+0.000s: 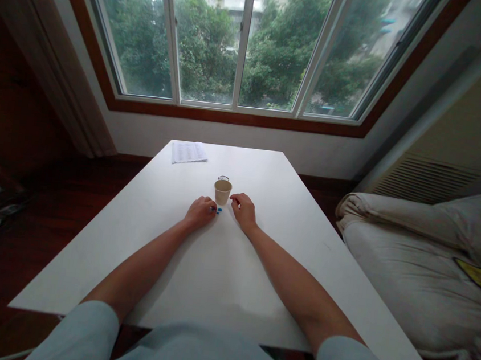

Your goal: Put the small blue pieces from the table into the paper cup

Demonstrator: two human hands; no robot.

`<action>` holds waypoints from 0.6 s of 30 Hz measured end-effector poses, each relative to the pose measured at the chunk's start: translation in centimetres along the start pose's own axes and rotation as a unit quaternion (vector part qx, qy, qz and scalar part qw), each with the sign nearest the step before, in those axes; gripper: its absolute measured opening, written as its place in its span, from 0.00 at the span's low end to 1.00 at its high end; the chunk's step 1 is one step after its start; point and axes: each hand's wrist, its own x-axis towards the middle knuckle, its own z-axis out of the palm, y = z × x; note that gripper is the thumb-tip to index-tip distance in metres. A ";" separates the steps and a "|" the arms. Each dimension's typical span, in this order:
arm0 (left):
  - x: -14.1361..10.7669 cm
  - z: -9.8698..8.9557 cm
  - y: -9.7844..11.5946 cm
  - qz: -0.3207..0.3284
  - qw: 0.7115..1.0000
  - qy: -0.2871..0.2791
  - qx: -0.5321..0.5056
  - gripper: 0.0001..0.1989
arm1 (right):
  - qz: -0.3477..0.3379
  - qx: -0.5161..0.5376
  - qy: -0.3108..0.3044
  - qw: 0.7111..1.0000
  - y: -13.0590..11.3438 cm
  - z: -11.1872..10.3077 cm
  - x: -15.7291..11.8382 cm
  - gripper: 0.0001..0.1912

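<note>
- We've got both forearms out over the white table [140, 232]
- Paper cup [222, 192] stands upright just beyond and between our hands
- Left hand [200, 212] curled, fingertips pinching at small blue bits [219, 210]
- Right hand [243, 210] loosely curled, empty, about as near the cup

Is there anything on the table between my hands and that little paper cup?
Nothing visible blocks either hand. The small beige paper cup stands upright just beyond and between the left hand and right hand. A tiny blue object lies at the left fingertips, short of the cup. A small dark item sits behind the cup.
</note>
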 end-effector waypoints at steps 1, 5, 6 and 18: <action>0.0 0.0 0.0 0.001 1.000 0.000 -0.001 0.06 | 0.000 0.002 0.001 1.000 0.0 0.0 0.0 0.12; 0.0 0.2 -0.2 0.002 1.000 -0.001 -0.007 0.05 | 0.004 0.003 0.007 1.000 -0.2 0.0 0.1 0.12; 0.0 0.2 -0.2 0.002 1.000 -0.001 -0.009 0.05 | 0.006 0.004 0.007 1.000 -0.2 0.0 0.1 0.12; 0.2 0.4 -0.3 0.020 1.000 0.001 0.000 0.05 | -0.057 -0.030 0.020 0.998 -1.2 -0.6 0.0 0.20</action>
